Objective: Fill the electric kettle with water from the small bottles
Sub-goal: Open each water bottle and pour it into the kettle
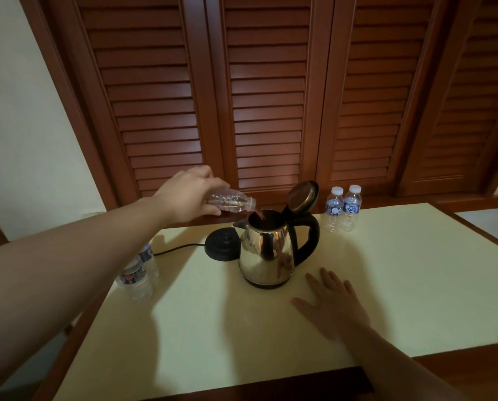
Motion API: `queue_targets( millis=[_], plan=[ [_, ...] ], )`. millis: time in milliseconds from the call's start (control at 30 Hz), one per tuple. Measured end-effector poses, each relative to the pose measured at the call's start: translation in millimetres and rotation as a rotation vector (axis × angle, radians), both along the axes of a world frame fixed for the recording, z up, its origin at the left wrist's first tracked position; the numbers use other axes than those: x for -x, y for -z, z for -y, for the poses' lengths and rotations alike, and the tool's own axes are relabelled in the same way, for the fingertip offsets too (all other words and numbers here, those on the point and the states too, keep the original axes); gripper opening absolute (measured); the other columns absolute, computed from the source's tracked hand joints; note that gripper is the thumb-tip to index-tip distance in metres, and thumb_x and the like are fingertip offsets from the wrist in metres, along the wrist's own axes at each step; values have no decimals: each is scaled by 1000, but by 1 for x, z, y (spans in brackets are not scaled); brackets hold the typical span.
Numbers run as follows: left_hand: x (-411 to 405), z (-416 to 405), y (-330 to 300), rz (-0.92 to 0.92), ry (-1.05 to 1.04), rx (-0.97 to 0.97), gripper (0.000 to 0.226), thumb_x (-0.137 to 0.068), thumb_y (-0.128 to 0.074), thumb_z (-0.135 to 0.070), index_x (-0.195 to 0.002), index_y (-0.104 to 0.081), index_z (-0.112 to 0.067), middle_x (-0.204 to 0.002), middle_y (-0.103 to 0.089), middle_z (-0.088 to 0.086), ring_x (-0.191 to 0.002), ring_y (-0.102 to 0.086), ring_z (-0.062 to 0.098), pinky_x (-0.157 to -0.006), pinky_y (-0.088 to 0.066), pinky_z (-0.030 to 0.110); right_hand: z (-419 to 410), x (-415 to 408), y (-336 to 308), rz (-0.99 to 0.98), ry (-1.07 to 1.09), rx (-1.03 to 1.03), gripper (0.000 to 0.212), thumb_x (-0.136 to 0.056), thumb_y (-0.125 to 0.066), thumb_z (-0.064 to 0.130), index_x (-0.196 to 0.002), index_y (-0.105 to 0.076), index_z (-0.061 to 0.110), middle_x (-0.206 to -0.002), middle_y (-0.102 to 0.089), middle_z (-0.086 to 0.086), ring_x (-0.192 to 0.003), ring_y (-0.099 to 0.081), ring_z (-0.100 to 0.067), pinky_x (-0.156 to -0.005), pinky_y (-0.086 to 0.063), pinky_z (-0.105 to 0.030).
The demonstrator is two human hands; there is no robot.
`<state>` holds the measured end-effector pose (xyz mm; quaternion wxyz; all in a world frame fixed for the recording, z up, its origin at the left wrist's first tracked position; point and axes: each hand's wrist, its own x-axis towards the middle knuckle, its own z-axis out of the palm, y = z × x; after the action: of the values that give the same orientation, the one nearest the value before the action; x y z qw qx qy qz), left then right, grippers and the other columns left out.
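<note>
A steel electric kettle (266, 253) with a black handle stands on the table, its lid (302, 196) flipped up. My left hand (191, 195) grips a small clear bottle (231, 201), tipped on its side with the mouth just over the kettle's opening; a little water shows inside it. My right hand (333, 305) lies flat on the tabletop, fingers spread, just right of and in front of the kettle. Two capped bottles (343, 208) with blue labels stand behind the kettle to the right. Two more bottles (139, 273) stand at the table's left edge, partly hidden by my left forearm.
The kettle's black base (221, 244) sits just behind and left of it, with a black cord (175, 250) running left. The cream tabletop (213, 328) has a wooden rim. Louvred wooden doors (268, 96) rise directly behind the table.
</note>
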<state>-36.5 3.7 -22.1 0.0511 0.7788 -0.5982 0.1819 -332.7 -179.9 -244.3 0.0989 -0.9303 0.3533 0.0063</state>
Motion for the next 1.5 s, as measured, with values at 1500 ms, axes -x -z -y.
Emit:
queue_targets(
  millis=[1500],
  plan=[
    [27, -6, 59, -537, -140, 259, 50, -82, -81, -51, -125, -63, -33, -105, -65, -13, -93, -62, 8, -76, -47, 22, 1, -2, 1, 18, -4, -31, 92, -88, -22, 87, -164, -12, 37, -174, 2, 1, -159, 4, -18, -129, 2, -43]
  ],
)
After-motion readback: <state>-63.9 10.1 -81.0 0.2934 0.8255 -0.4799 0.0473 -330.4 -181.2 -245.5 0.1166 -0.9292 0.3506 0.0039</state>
